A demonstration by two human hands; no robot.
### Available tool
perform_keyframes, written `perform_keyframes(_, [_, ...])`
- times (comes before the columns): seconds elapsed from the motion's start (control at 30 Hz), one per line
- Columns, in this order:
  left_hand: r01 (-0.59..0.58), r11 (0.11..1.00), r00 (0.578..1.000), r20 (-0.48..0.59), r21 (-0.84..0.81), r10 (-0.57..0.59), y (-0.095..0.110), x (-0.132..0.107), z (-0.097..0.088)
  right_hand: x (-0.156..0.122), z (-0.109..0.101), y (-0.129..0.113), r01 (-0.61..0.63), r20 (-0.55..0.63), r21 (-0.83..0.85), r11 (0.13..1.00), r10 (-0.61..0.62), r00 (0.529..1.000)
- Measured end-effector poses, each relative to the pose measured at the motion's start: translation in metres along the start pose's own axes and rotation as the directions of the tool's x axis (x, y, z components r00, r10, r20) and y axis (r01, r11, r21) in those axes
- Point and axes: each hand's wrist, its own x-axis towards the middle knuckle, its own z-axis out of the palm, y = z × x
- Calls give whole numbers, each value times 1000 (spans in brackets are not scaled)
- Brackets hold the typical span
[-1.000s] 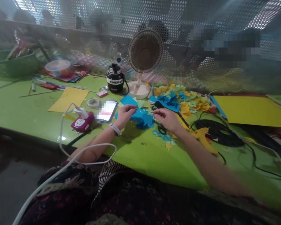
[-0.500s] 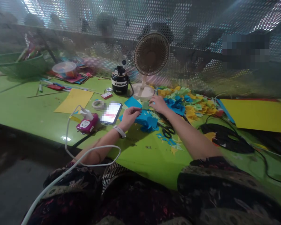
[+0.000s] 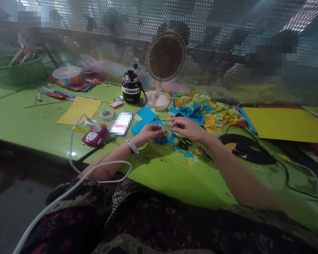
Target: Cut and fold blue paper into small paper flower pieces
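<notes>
My left hand (image 3: pixel 148 133) and my right hand (image 3: pixel 189 127) meet over the green table (image 3: pixel 159 173). Between their fingertips they pinch a small pale green paper piece (image 3: pixel 166 126). Under it lie blue paper pieces (image 3: pixel 163 139). Black scissors (image 3: pixel 184 143) rest on the table just below my right hand. A white watch band circles my left wrist.
A pile of folded blue, yellow and green papers (image 3: pixel 209 111) lies behind my right hand. A small fan (image 3: pixel 163 67) and a black jar (image 3: pixel 131 91) stand at the back. A phone (image 3: pixel 121 124), tape roll (image 3: pixel 106 114), pink power strip (image 3: pixel 94 135), yellow sheets (image 3: pixel 286 123) and black cables (image 3: pixel 249 150) surround the hands.
My right hand came back from the paper pile near the fan's base with a pale green piece. It now meets my left hand, which has let the blue paper down.
</notes>
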Motion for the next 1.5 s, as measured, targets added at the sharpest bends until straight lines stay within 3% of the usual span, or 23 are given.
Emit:
perform_keyframes(0.07, [-22, 1000, 999, -27, -1, 22, -1, 0, 0, -1, 1, -2, -35, -21, -5, 999, 35, 999])
perform_keyframes(0.13, [-85, 996, 992, -97, -30, 82, 1, 0, -2, 1, -2, -1, -85, -119, -25, 996, 82, 990])
perform_keyframes(0.23, [-188, 980, 951, -260, -59, 167, 7, 1, -8, 8, -7, 7, -177, -357, -89, 980, 135, 925])
perform_keyframes(0.3, [-206, 977, 924, -338, -54, 176, 10, 3, -12, 13, -7, 14, -231, -415, -169, 958, 144, 898])
perform_keyframes(0.43, [-195, 980, 908, -386, -40, 164, 12, 4, -14, 14, 14, 25, -259, -241, -369, 893, 177, 954])
perform_keyframes(0.6, [-182, 983, 917, -357, 22, 178, 9, 4, -10, 5, 37, 25, -202, -77, -354, 913, 186, 979])
perform_keyframes(0.73, [-153, 983, 922, -345, 98, 177, 6, 5, -11, 3, 22, 20, -262, -195, -176, 949, 227, 954])
perform_keyframes(0.8, [-135, 982, 946, -279, 131, 168, 6, 4, -11, 3, 10, 14, -214, -234, -91, 973, 188, 954])
perform_keyframes(0.87, [-99, 990, 975, -188, 106, 117, 7, 3, -10, 3, 2, 4, -131, -197, -48, 990, 120, 973])
perform_keyframes(0.97, [-34, 999, 998, -50, 12, 34, 8, 0, -9, 1, 1, -14, -32, -113, -33, 999, 28, 993])
perform_keyframes(1.03, [-28, 999, 1000, 1, -19, 28, 7, -1, -8, -5, 3, -24, -33, -122, -67, 997, 24, 992])
perform_keyframes(1.13, [-39, 998, 999, -34, -53, 37, 5, 0, -9, -19, 4, -29, -199, -172, -224, 954, 162, 972])
perform_keyframes(1.23, [-32, 996, 994, -108, -80, 23, 5, 1, -9, -36, 5, -24, -401, -84, -450, 798, 409, 908])
perform_keyframes(1.33, [-10, 995, 991, -135, -98, -3, 6, 1, -7, -47, 11, -16, -426, 23, -568, 704, 531, 847])
perform_keyframes(1.5, [-20, 992, 994, -114, -122, 6, 4, 0, -5, -51, 18, -10, -436, 51, -591, 679, 571, 819])
